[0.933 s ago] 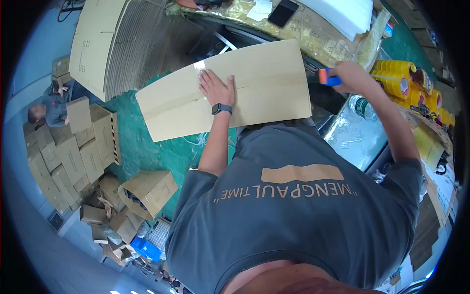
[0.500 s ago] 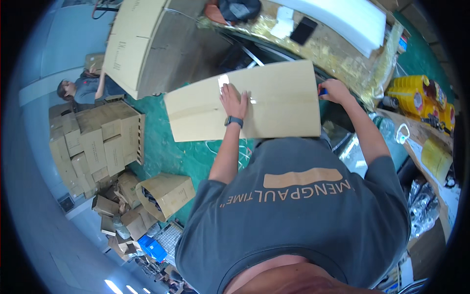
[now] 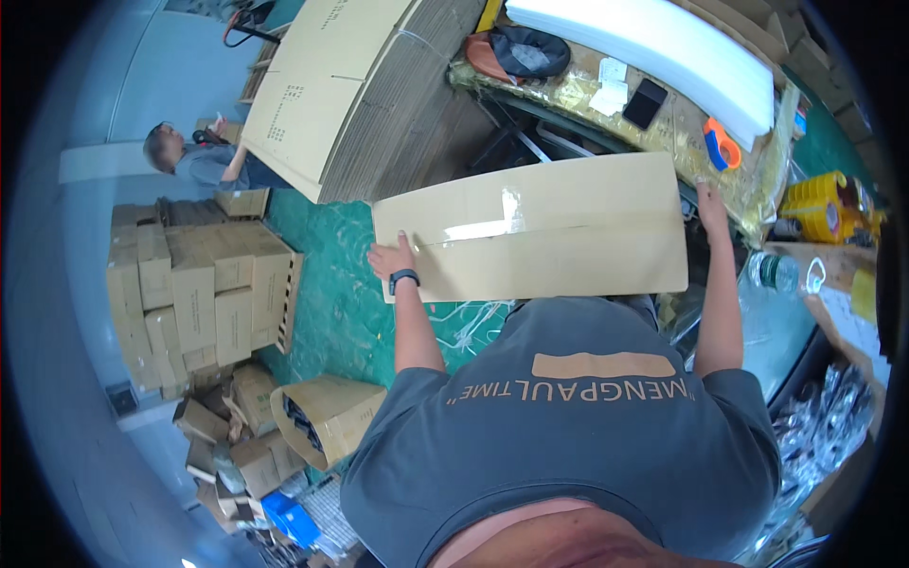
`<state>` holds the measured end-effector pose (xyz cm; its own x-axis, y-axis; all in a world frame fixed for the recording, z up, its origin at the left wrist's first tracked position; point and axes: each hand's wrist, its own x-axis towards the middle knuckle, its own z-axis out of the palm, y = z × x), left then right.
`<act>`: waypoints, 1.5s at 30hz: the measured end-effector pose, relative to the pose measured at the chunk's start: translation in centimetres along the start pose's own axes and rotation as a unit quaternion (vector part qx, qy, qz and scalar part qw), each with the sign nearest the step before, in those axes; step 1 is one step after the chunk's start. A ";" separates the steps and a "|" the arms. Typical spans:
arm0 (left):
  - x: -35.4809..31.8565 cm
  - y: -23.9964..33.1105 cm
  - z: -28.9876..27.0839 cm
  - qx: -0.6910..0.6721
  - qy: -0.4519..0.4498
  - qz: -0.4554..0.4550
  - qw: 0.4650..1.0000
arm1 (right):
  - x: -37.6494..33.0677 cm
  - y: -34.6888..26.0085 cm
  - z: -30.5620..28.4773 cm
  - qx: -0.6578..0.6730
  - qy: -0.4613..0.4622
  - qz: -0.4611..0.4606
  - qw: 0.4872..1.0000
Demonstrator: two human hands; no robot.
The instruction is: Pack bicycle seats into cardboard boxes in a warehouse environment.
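A long flat cardboard box (image 3: 540,237) lies in front of me, its middle seam covered by shiny clear tape. My left hand (image 3: 391,258), with a dark watch on the wrist, grips the box's left end. My right hand (image 3: 710,204) holds the box's right edge, fingers partly hidden behind it. An orange and blue tape dispenser (image 3: 721,144) rests on the gold-covered bench beyond the right hand.
A tall stack of flat cardboard sheets (image 3: 360,85) leans at the back left. Stacked small cartons (image 3: 199,284) stand left on the green floor, with an open brown box (image 3: 322,417) below. Another person (image 3: 194,161) crouches far left. White foam sheets (image 3: 653,43) and a phone (image 3: 646,102) lie on the bench.
My left hand slid from the box's top middle to its left end. My right hand let go of the tape dispenser, which now lies on the bench, and took the box's right edge.
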<state>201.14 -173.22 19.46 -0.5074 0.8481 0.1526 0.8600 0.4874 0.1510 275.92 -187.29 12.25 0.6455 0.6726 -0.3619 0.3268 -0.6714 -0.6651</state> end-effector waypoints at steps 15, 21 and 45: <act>13.6 -2.7 -12.9 -0.426 -0.289 0.201 0.834 | -34.4 -12.7 -17.4 -0.068 0.286 0.057 0.954; 13.5 -4.6 -22.9 -0.632 -0.187 0.252 0.709 | -57.5 -21.4 -19.3 0.347 0.507 -0.031 0.789; 8.8 6.3 6.1 -0.572 -0.656 0.066 0.488 | -42.0 -4.7 12.3 0.600 0.185 0.055 0.777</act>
<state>202.40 -161.47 15.82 0.6648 0.6258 -0.4078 -0.0941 0.6118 0.7854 238.81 -208.58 22.55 0.8510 0.3471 -0.3941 -0.4786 0.2040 -0.8540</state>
